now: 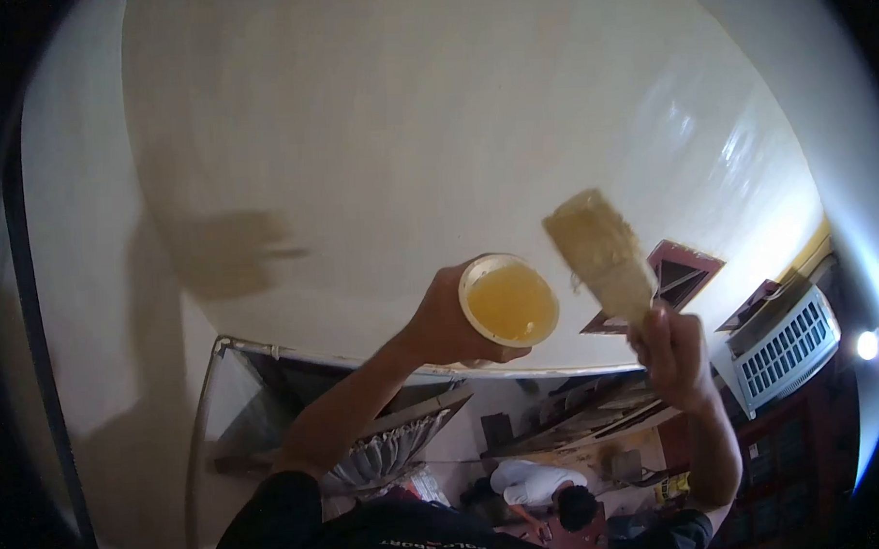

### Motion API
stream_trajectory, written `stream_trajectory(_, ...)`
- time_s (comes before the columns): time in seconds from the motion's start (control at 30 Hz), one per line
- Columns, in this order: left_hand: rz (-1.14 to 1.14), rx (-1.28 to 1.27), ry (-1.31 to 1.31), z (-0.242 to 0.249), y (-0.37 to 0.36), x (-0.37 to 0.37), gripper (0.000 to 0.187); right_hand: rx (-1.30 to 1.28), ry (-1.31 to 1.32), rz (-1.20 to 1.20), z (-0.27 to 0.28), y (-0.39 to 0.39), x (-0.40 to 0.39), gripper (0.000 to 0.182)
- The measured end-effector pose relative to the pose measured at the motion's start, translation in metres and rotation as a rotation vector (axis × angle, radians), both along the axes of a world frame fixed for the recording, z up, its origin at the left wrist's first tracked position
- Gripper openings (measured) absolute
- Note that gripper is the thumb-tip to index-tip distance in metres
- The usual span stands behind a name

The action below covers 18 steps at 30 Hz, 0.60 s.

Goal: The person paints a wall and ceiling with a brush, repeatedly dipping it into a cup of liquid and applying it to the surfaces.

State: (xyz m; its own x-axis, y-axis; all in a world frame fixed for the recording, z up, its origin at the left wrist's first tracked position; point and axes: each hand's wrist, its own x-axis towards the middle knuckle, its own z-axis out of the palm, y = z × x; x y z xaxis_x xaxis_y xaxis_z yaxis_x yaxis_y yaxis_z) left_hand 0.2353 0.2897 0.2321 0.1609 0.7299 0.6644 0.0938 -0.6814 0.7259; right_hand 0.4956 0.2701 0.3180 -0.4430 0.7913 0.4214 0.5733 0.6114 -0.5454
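My left hand (446, 323) is wrapped round a round white tub (466, 298) that holds a yellow liquid (511, 302). To its right, my right hand (673, 352) grips the handle of a wide brush (603, 254). The brush points up and to the left, its bristles coated with something pale yellow and wet-looking. A gap separates the brush from the tub. Behind both is a large cream wall surface (405, 130), with glossy patches at its upper right.
Far below, another person (544, 489) in a pale shirt bends over a reddish table. A slatted white unit (789, 349) and a bright lamp (866, 345) are at the right. A framed opening with a gathered curtain (392, 450) lies below my left arm.
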Motion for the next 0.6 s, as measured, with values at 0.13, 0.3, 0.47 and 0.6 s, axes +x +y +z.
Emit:
stream_trajectory(0.13,-0.043,0.037,-0.049,0.0,0.0,0.004,0.064,0.476,-0.101,-0.152,0.067,0.021,0.002,0.03)
stream_trajectory(0.3,-0.04,0.017,-0.08,-0.011,-0.005,-0.006,0.064,1.164,-0.558,-0.672,0.157,0.035,-0.025,0.031)
stream_trajectory(0.47,0.004,0.007,-0.07,-0.015,-0.005,-0.005,0.063,1.362,-0.766,-0.9,0.197,0.058,-0.05,0.03)
stream_trajectory(0.6,0.066,0.023,-0.011,-0.015,-0.003,-0.003,0.062,1.499,-0.842,-0.803,0.186,0.086,-0.067,0.017)
